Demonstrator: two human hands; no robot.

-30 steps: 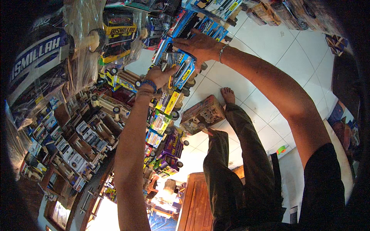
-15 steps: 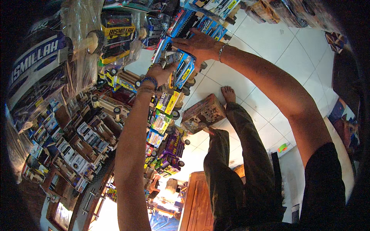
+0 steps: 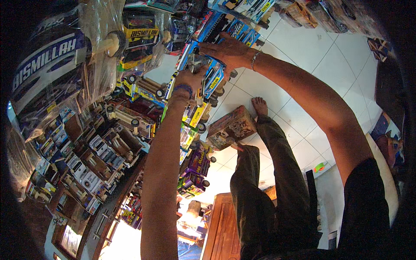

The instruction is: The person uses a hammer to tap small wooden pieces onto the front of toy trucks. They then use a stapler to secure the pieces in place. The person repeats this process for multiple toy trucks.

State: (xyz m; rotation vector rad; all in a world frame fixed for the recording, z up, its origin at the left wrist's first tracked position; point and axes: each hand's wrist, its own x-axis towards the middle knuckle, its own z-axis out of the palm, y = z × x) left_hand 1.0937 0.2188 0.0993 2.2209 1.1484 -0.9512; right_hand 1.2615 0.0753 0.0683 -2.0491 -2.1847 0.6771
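Observation:
A blue toy truck [image 3: 214, 78] with a yellow sticker on its side stands at the top centre, in a row of similar trucks. My right hand [image 3: 229, 52] reaches across it, fingers stretched over the bed and thumb down along the near side, gripping it. My left hand [image 3: 190, 79] is at the truck's left part with its fingers bent together. Just beyond those fingers is a small greyish shiny piece [image 3: 196, 63]; what exactly they pinch is hidden. Behind my right hand sits another blue truck body [image 3: 240, 32] with black panels.
Large plastic-wrapped toy trucks [image 3: 50, 65] fill the left. Below them, many small wooden trucks [image 3: 93, 167] are packed together. A purple toy truck [image 3: 199, 158] is farther down the row. On the white tiled floor, a brown box [image 3: 232, 128] stands by my bare foot [image 3: 260, 105]. A green-orange tape roll [image 3: 319, 167] lies at right.
The whole view has shifted slightly, so the scene sits a little more to the right. Both hands stay at the blue toy truck, with the left fingers slightly moved.

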